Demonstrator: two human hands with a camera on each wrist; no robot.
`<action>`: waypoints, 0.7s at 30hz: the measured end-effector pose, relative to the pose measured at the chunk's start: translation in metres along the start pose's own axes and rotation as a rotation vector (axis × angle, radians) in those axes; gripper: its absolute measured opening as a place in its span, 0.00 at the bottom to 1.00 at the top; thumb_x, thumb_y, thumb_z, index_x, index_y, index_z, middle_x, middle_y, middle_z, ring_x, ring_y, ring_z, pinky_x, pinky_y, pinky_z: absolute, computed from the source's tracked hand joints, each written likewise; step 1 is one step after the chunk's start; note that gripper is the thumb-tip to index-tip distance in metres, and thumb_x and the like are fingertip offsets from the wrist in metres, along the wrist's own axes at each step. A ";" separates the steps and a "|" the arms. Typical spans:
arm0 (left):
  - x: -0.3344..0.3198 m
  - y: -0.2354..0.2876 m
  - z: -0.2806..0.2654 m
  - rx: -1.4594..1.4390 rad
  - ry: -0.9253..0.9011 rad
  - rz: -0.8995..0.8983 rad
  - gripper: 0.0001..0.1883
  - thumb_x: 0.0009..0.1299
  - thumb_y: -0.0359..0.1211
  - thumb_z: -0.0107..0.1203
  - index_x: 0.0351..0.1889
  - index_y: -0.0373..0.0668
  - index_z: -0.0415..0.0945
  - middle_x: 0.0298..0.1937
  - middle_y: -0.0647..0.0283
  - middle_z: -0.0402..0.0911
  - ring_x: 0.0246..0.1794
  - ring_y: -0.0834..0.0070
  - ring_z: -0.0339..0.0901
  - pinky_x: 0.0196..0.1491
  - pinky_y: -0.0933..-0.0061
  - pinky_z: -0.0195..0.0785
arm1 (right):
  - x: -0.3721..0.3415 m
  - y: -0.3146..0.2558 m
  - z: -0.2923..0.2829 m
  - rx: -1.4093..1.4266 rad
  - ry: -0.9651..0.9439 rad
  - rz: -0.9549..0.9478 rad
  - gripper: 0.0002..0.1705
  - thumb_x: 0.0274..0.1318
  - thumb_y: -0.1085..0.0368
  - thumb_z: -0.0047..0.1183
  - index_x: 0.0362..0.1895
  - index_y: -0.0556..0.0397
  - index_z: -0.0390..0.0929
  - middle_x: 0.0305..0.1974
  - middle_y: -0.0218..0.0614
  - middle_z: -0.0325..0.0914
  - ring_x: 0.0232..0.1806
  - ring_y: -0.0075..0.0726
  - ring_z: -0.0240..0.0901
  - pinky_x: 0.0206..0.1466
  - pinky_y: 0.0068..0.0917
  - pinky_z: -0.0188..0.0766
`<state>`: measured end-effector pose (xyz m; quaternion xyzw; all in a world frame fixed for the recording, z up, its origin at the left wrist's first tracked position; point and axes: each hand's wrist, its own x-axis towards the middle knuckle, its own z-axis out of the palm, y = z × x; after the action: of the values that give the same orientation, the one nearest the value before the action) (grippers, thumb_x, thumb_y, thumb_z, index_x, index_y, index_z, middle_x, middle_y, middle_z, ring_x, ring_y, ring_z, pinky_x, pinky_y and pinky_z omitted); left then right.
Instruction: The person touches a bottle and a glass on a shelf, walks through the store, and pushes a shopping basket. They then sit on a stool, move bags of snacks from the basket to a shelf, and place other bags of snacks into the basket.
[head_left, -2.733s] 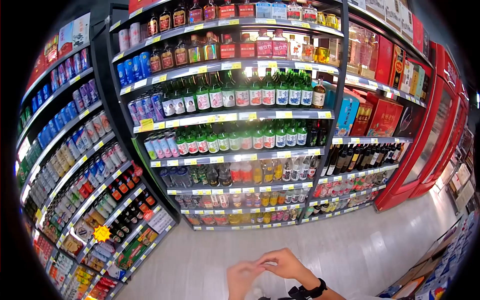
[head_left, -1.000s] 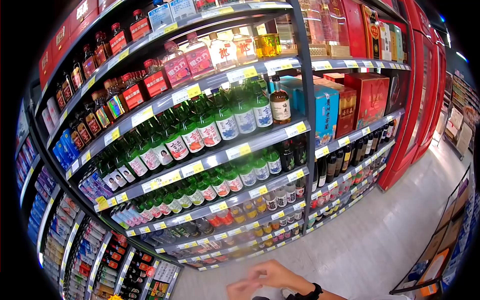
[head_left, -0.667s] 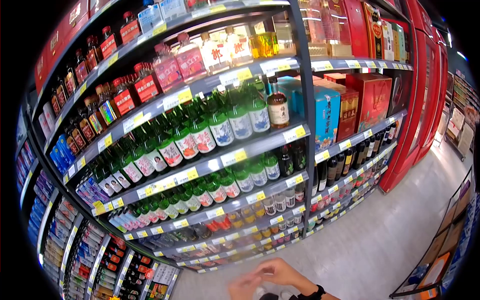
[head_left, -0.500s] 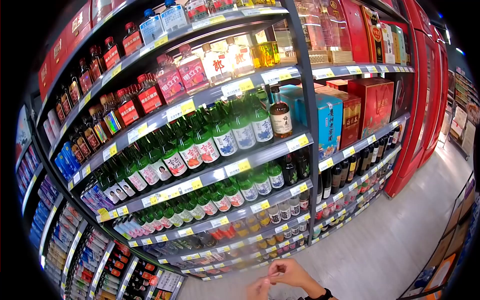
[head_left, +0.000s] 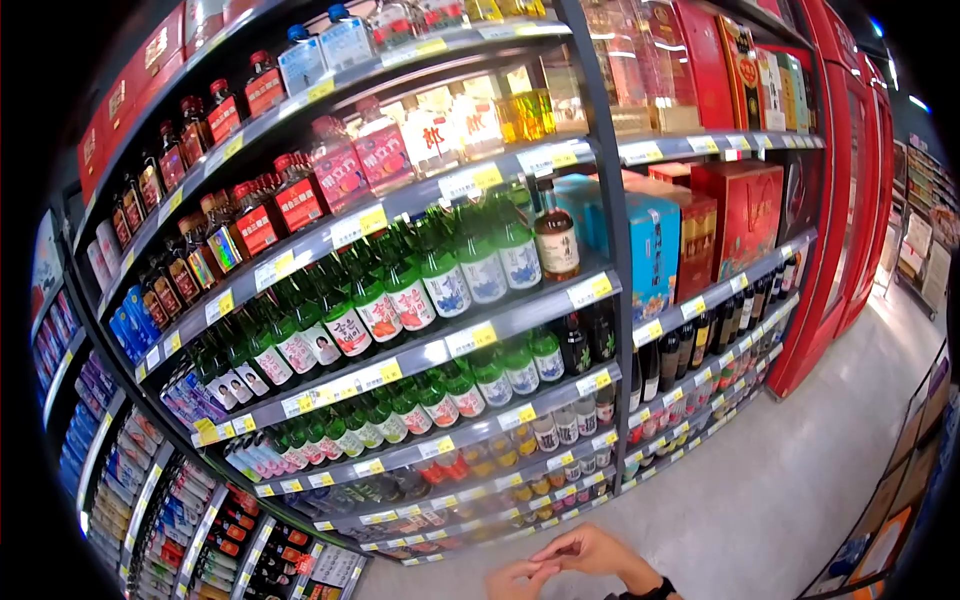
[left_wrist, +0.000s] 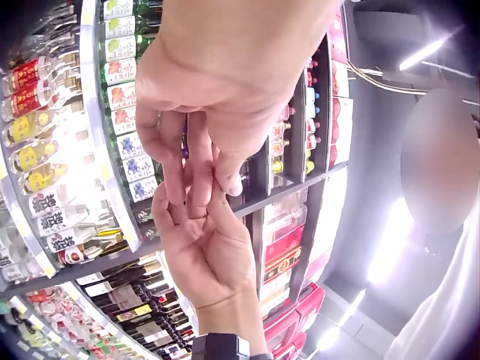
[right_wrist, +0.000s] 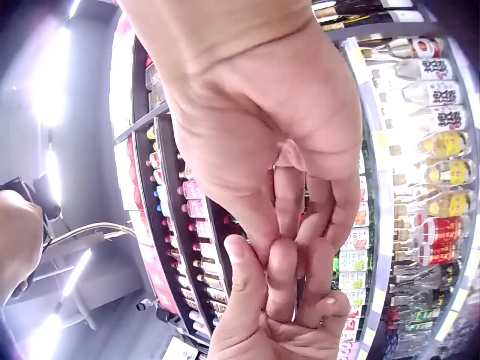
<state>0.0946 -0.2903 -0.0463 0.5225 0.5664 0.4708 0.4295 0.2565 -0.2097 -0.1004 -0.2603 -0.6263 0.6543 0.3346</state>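
Low in the head view my left hand [head_left: 515,579] and right hand [head_left: 592,552] meet at the fingertips in front of my body, the left one blurred. The left wrist view has the left hand [left_wrist: 217,82] above, its bent fingers touching those of the right hand [left_wrist: 210,262], which is palm up. From the right wrist, the right hand [right_wrist: 277,127] hangs fingers down against the fingers of the left hand [right_wrist: 281,315]. Fingers on both are loosely bent, and no object shows between them. A black band [head_left: 662,590] circles the right wrist.
Shelves of green bottles [head_left: 440,275], pink-labelled bottles [head_left: 380,150] and boxes [head_left: 652,255] stand ahead. Cans fill a shelf unit at the left. Red cabinets [head_left: 835,220] are on the right, beyond the grey floor [head_left: 700,500]. A black-framed rack [head_left: 900,460] stands lower right.
Since the earliest frame, the head view has turned and come closer to the bottle shelves. The hands have stayed together low in view, shifting slightly right, fingers moving against each other.
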 end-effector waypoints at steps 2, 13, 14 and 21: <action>-0.002 0.002 0.007 -0.216 0.072 -0.063 0.05 0.62 0.24 0.67 0.30 0.32 0.82 0.30 0.63 0.85 0.31 0.82 0.80 0.34 0.82 0.71 | -0.001 0.019 0.001 0.004 0.045 -0.060 0.15 0.56 0.69 0.62 0.49 0.53 0.84 0.43 0.36 0.86 0.41 0.26 0.79 0.48 0.26 0.74; -0.002 -0.043 0.004 -0.223 -0.184 -0.068 0.14 0.73 0.37 0.57 0.44 0.35 0.84 0.38 0.63 0.85 0.36 0.78 0.79 0.40 0.76 0.72 | -0.022 -0.002 -0.002 -0.258 0.126 -0.022 0.14 0.52 0.62 0.66 0.42 0.55 0.84 0.35 0.35 0.85 0.36 0.25 0.78 0.44 0.26 0.73; -0.004 -0.042 0.003 -0.217 -0.184 -0.084 0.14 0.73 0.37 0.57 0.44 0.35 0.84 0.38 0.63 0.85 0.36 0.78 0.79 0.40 0.76 0.72 | -0.025 -0.008 -0.001 -0.244 0.126 -0.012 0.14 0.52 0.62 0.66 0.42 0.55 0.84 0.35 0.35 0.85 0.36 0.25 0.78 0.44 0.26 0.73; 0.000 -0.033 -0.006 -0.455 -0.306 -0.169 0.13 0.72 0.31 0.58 0.48 0.32 0.82 0.41 0.62 0.85 0.41 0.80 0.77 0.48 0.76 0.70 | -0.026 -0.010 0.011 -0.216 0.213 0.044 0.12 0.49 0.64 0.70 0.33 0.58 0.83 0.29 0.30 0.83 0.33 0.17 0.74 0.40 0.20 0.71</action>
<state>0.0830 -0.2916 -0.0779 0.4286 0.4164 0.4640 0.6540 0.2663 -0.2365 -0.0916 -0.3766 -0.6481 0.5589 0.3546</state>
